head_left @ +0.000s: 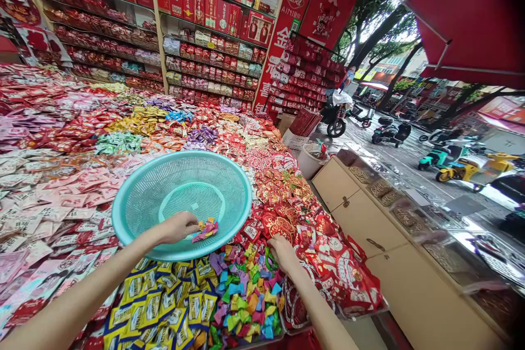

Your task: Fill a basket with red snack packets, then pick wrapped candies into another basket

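A round turquoise mesh basket (131,186) rests on heaps of wrapped sweets. Over its near inner side, my left hand (180,226) has its fingers closed near a few pink and yellow wrapped candies (206,229); whether they are gripped or lie in the basket is hard to tell. My right hand (281,249) reaches down at the border between the small multicoloured candies (246,295) and the red packets (320,240). Its fingers are partly hidden, and what they touch is unclear. Yellow and blue packets (151,309) lie in front of the basket.
Shelves of red boxes (213,16) stand behind the display. At the right are a tan cabinet (369,219) with trays of goods on top and a white bucket (309,161). Parked scooters (391,131) line the street beyond.
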{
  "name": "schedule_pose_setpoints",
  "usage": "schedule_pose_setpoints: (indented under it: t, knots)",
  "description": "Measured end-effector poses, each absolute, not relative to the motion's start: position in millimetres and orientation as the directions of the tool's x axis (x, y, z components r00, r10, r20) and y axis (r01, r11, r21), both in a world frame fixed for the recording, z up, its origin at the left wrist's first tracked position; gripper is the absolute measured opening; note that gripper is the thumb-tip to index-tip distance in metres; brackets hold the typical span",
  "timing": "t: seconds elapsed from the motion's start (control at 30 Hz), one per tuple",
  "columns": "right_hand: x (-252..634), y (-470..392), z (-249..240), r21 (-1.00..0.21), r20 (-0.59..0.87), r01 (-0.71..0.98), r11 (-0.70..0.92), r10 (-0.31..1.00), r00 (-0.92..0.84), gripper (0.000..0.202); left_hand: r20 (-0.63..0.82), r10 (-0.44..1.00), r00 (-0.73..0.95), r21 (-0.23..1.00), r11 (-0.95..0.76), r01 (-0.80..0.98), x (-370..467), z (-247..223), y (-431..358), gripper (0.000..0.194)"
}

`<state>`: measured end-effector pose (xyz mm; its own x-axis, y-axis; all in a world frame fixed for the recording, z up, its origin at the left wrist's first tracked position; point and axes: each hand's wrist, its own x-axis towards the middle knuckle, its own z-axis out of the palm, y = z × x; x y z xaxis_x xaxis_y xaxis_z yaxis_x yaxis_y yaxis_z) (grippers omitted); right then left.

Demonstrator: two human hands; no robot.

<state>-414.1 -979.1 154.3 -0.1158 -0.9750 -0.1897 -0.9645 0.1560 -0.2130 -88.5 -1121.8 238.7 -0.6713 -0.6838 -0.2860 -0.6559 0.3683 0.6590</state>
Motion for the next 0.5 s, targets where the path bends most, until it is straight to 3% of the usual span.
schedule_pose_setpoints:
  t: [0.23,0.5]
  knots:
    - [-413,-984,148,-0.259,-0.256,-0.954,0.149,-0.963,-0.081,0.028,-0.212,-0.726,-0.654,0.638,0.405,-0.656,-78,254,-1110,0.04]
    - [-418,-984,142,-0.341,-0.226,-0.929,0.142,-0.972,-0.066,0.027,-0.169,-0.778,-0.605,0.612,0.399,-0.683,-65,263,-1100,0.043]
